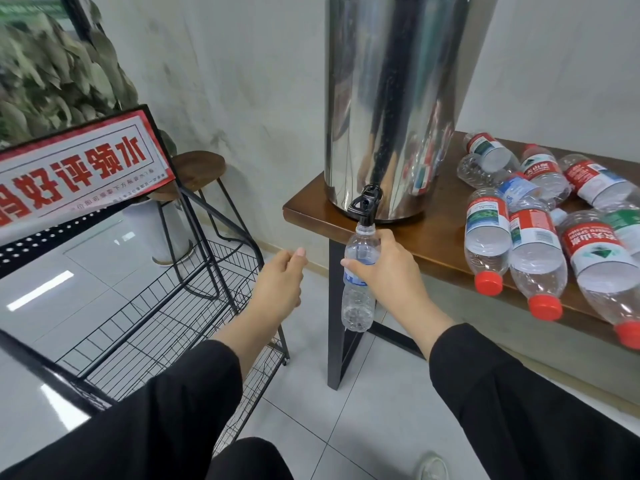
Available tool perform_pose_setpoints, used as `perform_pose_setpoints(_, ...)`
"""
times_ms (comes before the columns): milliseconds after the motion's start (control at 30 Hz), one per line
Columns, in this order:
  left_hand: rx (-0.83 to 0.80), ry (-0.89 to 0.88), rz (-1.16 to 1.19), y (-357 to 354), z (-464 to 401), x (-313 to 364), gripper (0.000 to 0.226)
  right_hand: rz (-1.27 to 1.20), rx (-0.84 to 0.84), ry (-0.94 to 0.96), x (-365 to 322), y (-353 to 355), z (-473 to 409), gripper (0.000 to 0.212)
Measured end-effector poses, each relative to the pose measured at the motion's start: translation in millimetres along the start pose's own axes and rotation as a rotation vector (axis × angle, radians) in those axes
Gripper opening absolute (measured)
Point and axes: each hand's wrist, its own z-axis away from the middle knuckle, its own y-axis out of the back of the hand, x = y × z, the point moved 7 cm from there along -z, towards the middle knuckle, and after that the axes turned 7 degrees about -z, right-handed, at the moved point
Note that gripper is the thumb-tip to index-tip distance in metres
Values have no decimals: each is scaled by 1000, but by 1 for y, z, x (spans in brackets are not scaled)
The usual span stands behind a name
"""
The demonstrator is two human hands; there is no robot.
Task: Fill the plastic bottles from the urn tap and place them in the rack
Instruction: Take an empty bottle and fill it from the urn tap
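both black-sleeved arms reach forward; the right hand (388, 268) has its fingers (356, 263) curled tight, while the left hand (280, 282) hangs free, loosely curled.

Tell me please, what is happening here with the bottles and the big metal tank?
A person is filling a clear bottle at the urn tap. The right hand grips the bottle with its mouth under the spout, and the left hand hovers beside it, holding nothing. The bottle looks nearly empty. More bottles lie on the wooden table next to the steel urn. The black wire rack on the left shows no bottles.
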Motion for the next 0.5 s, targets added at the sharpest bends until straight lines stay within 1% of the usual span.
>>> perform_pose_setpoints(67, 3, -28, -99, 2, -6, 6, 41, 6, 2, 4, 0, 0, 0, 80)
perform_pose_setpoints(133, -2, -33, -134, 0, -12, 11, 41, 6, 1, 10, -1, 0, -1, 79)
perform_pose_setpoints(267, -55, 21, -197, -15, -18, 12, 32, -2, 0, 10, -1, 1, -1, 78)
perform_pose_setpoints(367, -134, 7, -271, -31, -15, 6, 43, -11, -1, 8, -1, 2, -2, 76)
perform_pose_setpoints(433, -100, 7, -305, -32, -11, 6, 42, -17, -12, -1, 0, 2, -3, 75)
perform_pose_setpoints(500, -61, -45, -383, -32, -9, 9, 35, -24, -24, -3, 0, 2, -5, 74)
